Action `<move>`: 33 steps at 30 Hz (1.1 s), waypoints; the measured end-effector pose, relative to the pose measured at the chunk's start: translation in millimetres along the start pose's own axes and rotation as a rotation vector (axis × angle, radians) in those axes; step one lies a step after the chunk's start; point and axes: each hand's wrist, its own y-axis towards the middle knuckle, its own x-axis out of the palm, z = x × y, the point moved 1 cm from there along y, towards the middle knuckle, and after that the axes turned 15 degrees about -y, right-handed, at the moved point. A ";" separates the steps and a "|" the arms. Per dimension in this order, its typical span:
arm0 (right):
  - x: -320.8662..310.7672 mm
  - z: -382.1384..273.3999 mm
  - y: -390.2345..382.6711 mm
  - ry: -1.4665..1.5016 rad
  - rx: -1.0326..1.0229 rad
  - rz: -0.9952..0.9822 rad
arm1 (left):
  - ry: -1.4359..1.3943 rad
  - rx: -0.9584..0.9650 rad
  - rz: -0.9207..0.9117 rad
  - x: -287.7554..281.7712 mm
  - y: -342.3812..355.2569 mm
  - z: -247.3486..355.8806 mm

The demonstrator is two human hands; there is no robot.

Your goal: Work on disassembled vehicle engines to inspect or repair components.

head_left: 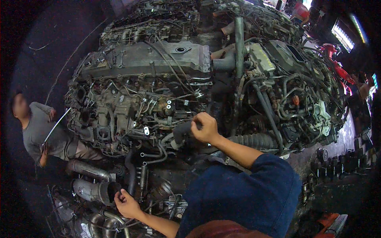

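My right hand (pixel 205 127) reaches over the near side of a large, greasy engine (pixel 131 91). Its fingers are closed round the end of a short black hose (pixel 182 131); the palm side is partly hidden. Lower and to the left, my left hand (pixel 127 204) is beside the dark mouth of a metal canister-like pipe (pixel 89 191). Its fingers are loosely curled and apart, and I see nothing between them. A thin bent pipe (pixel 156 155) lies between my two hands, with a black curved hose (pixel 130 172) to its left.
A second engine (pixel 293 95) stands at the right, with a ribbed duct (pixel 254 141) along its near edge. An upright metal tube (pixel 239 47) rises between the engines. At the left, another person (pixel 49 127) holds a long metal rod (pixel 56 126). Loose metal parts crowd the lower left.
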 end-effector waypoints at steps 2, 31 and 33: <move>1.1 0.1 0.3 0.008 -0.003 0.004 | -0.001 -0.008 -0.002 -0.4 -0.2 3.3; -1.8 -1.2 -0.2 0.011 0.004 0.000 | 0.018 0.005 -0.005 0.5 0.0 0.5; -1.5 -2.8 -0.5 0.018 0.008 -0.002 | 0.011 -0.003 -0.002 -0.2 0.0 -0.1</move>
